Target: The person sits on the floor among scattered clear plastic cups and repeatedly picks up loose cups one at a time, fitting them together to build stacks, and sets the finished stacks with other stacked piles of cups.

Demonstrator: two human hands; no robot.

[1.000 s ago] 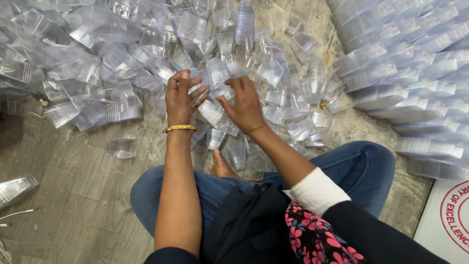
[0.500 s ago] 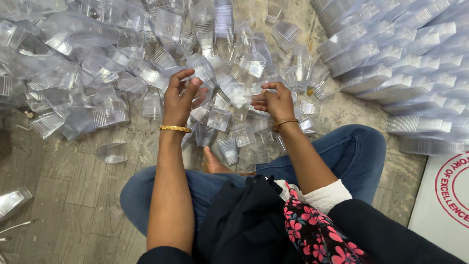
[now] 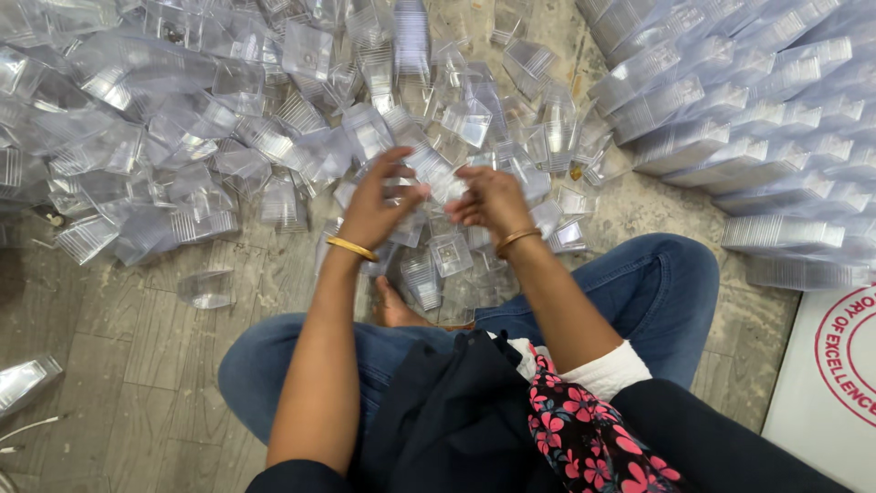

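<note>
1. Loose heap of clear plastic containers (image 3: 228, 137), spread over the floor across the top and left of the view; tumbled at every angle, some nested in short runs, evidently dumped rather than sorted
2. Nested rows of clear containers (image 3: 757, 119), upper right, laid on their sides in long tight stacks; kept together and apart from the heap, likely so sorted stock stays separate
3. Grey tiled floor (image 3: 119, 365), bare at lower left, serving as the work surface
4. Crossed legs in blue jeans (image 3: 657, 283), folded close to the heap so the pile sits within arm's reach; bare foot (image 3: 397, 310) tucked between them
5. White board with a red round mark (image 3: 839, 365), lower right corner, lying just beside the rows
6. Left hand (image 3: 374, 205), gold bangle at the wrist, raised above the near edge of the heap, fingers curled around a short stack of clear containers (image 3: 429, 169), held tilted toward the other hand
7. Right hand (image 3: 493, 201), also bangled, fingers bent and touching the stack's far end, seemingly steadying or aligning it; whether gripping a separate piece cannot be told
8. Single clear container (image 3: 205, 288), lying alone on the floor, apart from the heap
</note>
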